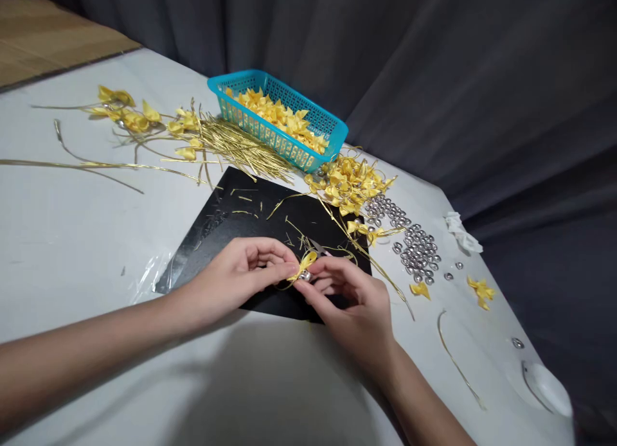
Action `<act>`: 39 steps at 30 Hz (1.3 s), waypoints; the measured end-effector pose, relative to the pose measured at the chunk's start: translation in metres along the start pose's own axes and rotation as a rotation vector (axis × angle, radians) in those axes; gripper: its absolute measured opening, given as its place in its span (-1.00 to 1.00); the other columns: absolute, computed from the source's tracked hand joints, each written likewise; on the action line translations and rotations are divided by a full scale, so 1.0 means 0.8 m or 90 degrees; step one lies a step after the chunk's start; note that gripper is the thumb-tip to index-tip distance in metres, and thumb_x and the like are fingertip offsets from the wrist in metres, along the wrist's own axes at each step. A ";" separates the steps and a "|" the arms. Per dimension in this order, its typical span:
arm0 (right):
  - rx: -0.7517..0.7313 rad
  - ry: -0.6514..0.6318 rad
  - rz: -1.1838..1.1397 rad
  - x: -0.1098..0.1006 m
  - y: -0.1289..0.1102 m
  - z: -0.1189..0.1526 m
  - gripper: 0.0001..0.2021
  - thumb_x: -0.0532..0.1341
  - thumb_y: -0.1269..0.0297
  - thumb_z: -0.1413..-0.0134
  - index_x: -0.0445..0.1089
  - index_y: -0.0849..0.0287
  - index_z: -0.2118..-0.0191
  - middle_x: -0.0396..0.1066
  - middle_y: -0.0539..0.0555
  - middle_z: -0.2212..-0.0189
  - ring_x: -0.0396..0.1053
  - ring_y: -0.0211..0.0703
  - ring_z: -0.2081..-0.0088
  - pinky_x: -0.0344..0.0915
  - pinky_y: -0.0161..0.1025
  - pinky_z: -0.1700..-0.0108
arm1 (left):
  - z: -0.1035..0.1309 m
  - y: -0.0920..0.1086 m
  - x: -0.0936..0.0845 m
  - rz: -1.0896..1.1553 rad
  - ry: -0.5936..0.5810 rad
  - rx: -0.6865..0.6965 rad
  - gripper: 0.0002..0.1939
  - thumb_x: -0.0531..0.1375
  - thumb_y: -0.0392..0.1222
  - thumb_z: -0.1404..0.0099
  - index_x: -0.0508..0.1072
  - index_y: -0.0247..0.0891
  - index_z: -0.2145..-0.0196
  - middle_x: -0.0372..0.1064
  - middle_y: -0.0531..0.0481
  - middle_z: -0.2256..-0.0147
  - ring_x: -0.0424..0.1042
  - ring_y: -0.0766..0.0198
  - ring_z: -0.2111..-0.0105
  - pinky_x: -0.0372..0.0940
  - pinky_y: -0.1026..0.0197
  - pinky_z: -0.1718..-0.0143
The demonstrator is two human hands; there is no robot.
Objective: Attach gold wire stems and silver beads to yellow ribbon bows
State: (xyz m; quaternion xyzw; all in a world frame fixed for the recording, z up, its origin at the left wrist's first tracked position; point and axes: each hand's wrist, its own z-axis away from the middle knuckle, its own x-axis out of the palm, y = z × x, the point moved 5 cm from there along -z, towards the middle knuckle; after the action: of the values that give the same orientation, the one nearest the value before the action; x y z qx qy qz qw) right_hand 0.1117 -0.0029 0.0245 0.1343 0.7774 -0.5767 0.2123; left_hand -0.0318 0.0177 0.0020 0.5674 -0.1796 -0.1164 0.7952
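Note:
Above the black mat (pixel 193 253), both hands meet at a small yellow ribbon bow (pixel 306 261) with a shiny silver bead (pixel 305 276) at its lower side. My left hand (pixel 258 266) pinches the bow's left edge between thumb and finger. From the other side, my right hand (pixel 349 288) grips it, fingertips near the loop and thumb by the bead. A thin gold cord curls below the bow. Just behind the fingers lie scissors (pixel 318 247), partly hidden, with cord clippings around them.
A blue basket (pixel 337 134) of yellow ribbon pieces stands at the back. Beside it are gold cord lengths (pixel 241 147) and finished-looking yellow bows (pixel 349 182). Silver beads (pixel 419 253) are scattered to the right, with a white round object (pixel 547 388) near the table edge.

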 end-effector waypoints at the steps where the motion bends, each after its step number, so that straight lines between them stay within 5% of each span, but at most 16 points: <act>1: -0.008 -0.005 0.000 0.000 -0.001 -0.001 -0.88 0.30 0.44 0.05 0.37 0.18 0.33 0.44 -0.02 0.45 0.37 -0.41 0.55 0.40 -0.47 0.47 | 0.000 -0.001 0.000 0.011 -0.003 -0.005 -0.89 0.23 -0.20 -0.17 0.45 -0.30 0.45 0.29 0.17 0.57 0.12 0.47 0.59 0.02 0.39 0.54; 4: 0.006 -0.009 -0.028 -0.003 -0.001 -0.004 -0.88 0.30 0.44 0.09 0.39 0.18 0.35 0.45 -0.01 0.45 0.39 -0.40 0.54 0.42 -0.45 0.43 | -0.002 -0.005 0.001 0.045 -0.012 -0.020 -0.88 0.25 -0.19 -0.15 0.47 -0.30 0.44 0.28 0.17 0.56 0.12 0.48 0.57 -0.01 0.40 0.55; 10: 0.228 -0.057 -0.221 0.004 0.013 -0.003 -0.81 0.37 0.30 0.18 0.39 0.20 0.39 0.43 -0.03 0.55 0.45 -0.32 0.53 0.43 -0.44 0.45 | -0.006 -0.005 0.000 0.047 -0.035 -0.027 -0.83 0.24 -0.11 -0.14 0.46 -0.29 0.43 0.27 0.16 0.57 0.11 0.46 0.57 -0.02 0.39 0.57; 23: 0.084 0.009 -0.108 -0.006 0.001 -0.004 -0.87 0.30 0.41 0.11 0.39 0.16 0.35 0.43 -0.01 0.46 0.35 -0.40 0.52 0.38 -0.48 0.45 | -0.006 0.000 0.002 -0.110 -0.086 0.049 -0.76 0.12 -0.06 -0.26 0.46 -0.27 0.42 0.21 0.17 0.56 0.12 0.45 0.55 -0.01 0.38 0.55; 29: 0.144 -0.020 -0.126 -0.002 0.006 -0.004 -0.86 0.34 0.35 0.15 0.38 0.19 0.41 0.42 -0.02 0.51 0.37 -0.38 0.53 0.42 -0.46 0.46 | -0.006 0.003 0.003 -0.113 -0.086 0.068 -0.76 0.11 -0.10 -0.27 0.39 -0.28 0.48 0.16 0.19 0.59 0.10 0.45 0.57 -0.03 0.37 0.57; 39: 0.105 0.027 -0.104 0.003 0.002 0.002 -0.87 0.33 0.41 0.14 0.36 0.20 0.42 0.45 -0.03 0.54 0.45 -0.35 0.52 0.45 -0.48 0.42 | -0.005 -0.003 0.001 -0.111 -0.065 0.065 -0.76 0.12 -0.08 -0.26 0.44 -0.28 0.44 0.22 0.18 0.56 0.12 0.46 0.56 -0.02 0.37 0.57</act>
State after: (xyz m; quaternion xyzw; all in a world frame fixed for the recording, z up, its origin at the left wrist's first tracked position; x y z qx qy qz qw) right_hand 0.1103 -0.0043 0.0214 0.0992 0.7400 -0.6511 0.1365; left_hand -0.0296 0.0197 -0.0016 0.6142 -0.1758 -0.2047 0.7416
